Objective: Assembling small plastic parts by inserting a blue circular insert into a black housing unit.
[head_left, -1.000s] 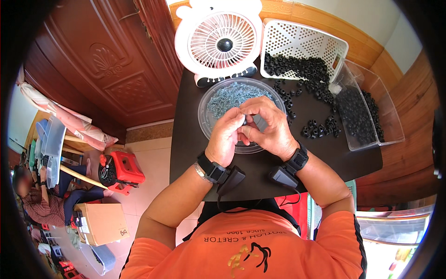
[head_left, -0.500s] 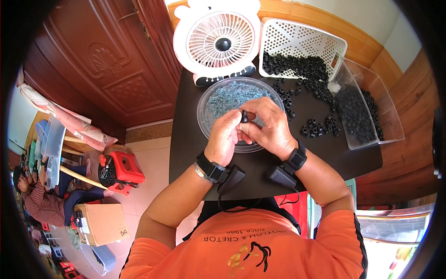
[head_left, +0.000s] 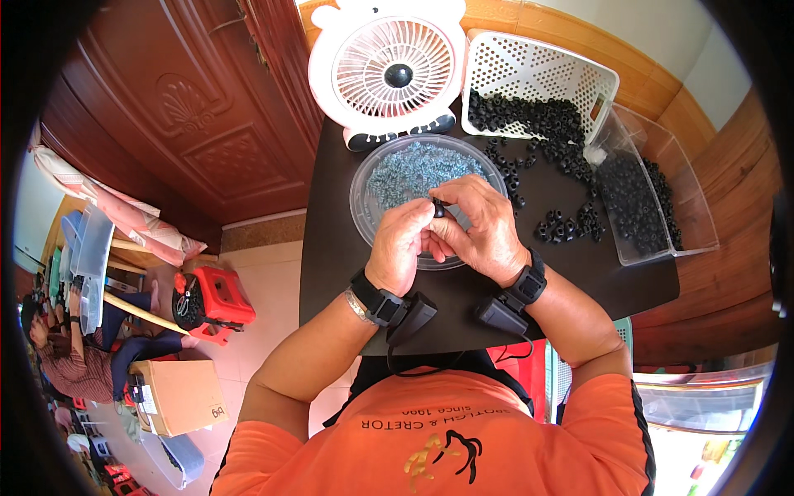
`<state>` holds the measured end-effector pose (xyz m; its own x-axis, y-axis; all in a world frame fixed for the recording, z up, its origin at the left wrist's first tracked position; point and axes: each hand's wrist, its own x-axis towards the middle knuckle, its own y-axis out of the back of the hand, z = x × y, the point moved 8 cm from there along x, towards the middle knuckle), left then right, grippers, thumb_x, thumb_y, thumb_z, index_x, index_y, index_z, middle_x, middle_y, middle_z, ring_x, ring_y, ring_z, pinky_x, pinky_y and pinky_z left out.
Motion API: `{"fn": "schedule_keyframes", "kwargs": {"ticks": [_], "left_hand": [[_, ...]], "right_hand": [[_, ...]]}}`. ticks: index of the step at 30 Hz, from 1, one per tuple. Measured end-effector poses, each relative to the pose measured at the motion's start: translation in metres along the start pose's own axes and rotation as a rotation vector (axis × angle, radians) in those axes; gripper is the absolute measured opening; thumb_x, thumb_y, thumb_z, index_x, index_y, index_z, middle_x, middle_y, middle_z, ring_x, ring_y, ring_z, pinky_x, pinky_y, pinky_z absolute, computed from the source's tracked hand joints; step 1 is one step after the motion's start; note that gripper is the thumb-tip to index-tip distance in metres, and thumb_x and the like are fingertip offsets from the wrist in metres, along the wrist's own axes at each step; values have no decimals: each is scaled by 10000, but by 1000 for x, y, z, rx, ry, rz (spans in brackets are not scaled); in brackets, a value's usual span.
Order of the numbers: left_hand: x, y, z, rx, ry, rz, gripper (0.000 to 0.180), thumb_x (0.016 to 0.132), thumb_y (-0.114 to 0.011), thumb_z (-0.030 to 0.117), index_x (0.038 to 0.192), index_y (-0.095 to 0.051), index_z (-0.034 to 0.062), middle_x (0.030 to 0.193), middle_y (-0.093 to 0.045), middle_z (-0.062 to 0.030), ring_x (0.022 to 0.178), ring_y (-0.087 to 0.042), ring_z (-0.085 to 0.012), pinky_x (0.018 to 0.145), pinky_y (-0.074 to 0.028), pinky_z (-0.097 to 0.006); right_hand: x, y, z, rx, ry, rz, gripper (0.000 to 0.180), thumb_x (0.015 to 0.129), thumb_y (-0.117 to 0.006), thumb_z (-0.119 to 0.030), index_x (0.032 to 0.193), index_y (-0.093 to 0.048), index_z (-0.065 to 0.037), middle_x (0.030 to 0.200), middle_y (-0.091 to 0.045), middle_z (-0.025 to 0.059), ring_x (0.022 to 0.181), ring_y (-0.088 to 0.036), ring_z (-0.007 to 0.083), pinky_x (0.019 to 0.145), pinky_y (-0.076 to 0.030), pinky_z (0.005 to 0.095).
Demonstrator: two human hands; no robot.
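My left hand (head_left: 400,244) and my right hand (head_left: 482,221) meet over the near side of a round transparent tub (head_left: 361,217). Between the fingertips of both is a small, rounded black plastic piece (head_left: 439,209), partly covered by the fingers. Both hands are closed on it, thumbs and forefingers pinching. Many tiny bluish transparent pieces (head_left: 418,171) lie in the tub beneath. Right of the tub, similar small black pieces (head_left: 571,226) are scattered on the dark table (head_left: 339,281). Whether the pinched piece has a bluish one in it is hidden.
A white fan (head_left: 398,76) stands behind the tub. At the back right, a tipped white basket (head_left: 538,62) and a transparent bin (head_left: 699,211) hold black pieces. Two black devices (head_left: 411,318) hang from my wrists, with a cable. A person (head_left: 83,364) sits far left, near a cardboard box (head_left: 184,397).
My right fingers have curled further over the black piece, hiding more of it. Both hands stay at nearly the same spot above the tub.
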<state>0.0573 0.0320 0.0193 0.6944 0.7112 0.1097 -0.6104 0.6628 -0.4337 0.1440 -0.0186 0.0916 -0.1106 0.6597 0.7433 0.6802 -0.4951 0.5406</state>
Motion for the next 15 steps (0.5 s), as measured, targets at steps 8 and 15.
{"fn": "schedule_keyframes", "kwargs": {"ticks": [8,15], "left_hand": [[-2,-1,-1,-9,25,-3,377,971,-408,294,975,-588,-37,810,-636,-110,654,-592,-163,581,-461,-257],[2,2,-3,-27,22,19,364,970,-418,319,1049,-566,-4,823,-645,-112,647,-589,-152,568,-450,-247]], "right_hand": [[-3,-3,1,-8,34,-30,279,722,-725,-120,948,-593,-25,860,-633,130,802,-616,321,716,-501,400],[3,4,2,-25,-32,-4,304,697,-749,-110,972,-632,-52,884,-646,113,835,-615,308,763,-504,390]]}}
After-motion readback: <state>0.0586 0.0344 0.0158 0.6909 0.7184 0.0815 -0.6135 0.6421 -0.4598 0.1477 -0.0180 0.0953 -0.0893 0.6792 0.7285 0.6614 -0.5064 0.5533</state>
